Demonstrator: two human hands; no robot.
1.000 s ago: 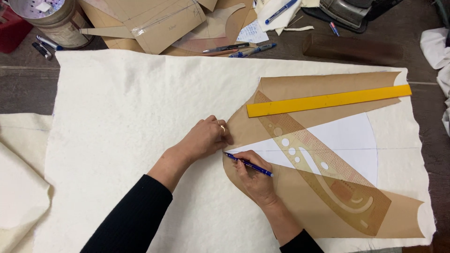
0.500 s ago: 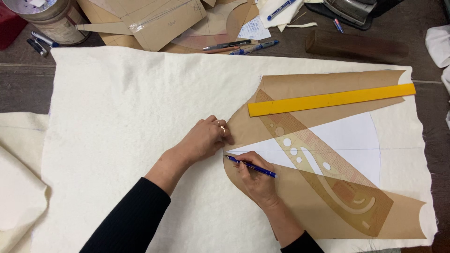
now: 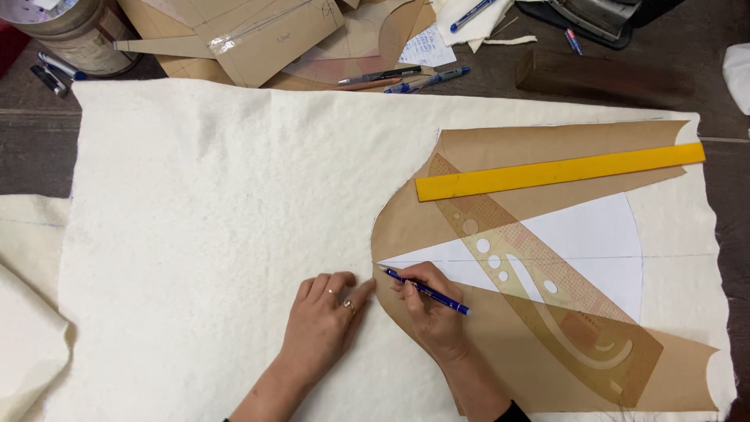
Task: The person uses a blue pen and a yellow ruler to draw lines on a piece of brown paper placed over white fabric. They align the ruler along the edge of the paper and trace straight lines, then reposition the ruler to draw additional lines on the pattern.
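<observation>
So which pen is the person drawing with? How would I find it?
Find the big cream cloth with the brown paper pattern on it. At the pattern's left edge, the right hand holds a blue pen, the only pen on the cloth; the others lie on the table above.

left hand (image 3: 326,322) flat on cream fabric (image 3: 219,234) | right hand (image 3: 431,312) grips blue pen (image 3: 426,291), tip at brown paper pattern (image 3: 500,148) edge | yellow ruler (image 3: 558,170) far right

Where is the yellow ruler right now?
In the head view the yellow ruler lies upper right, slanted across the brown paper pattern, above the clear curve template and far from both hands.
</observation>
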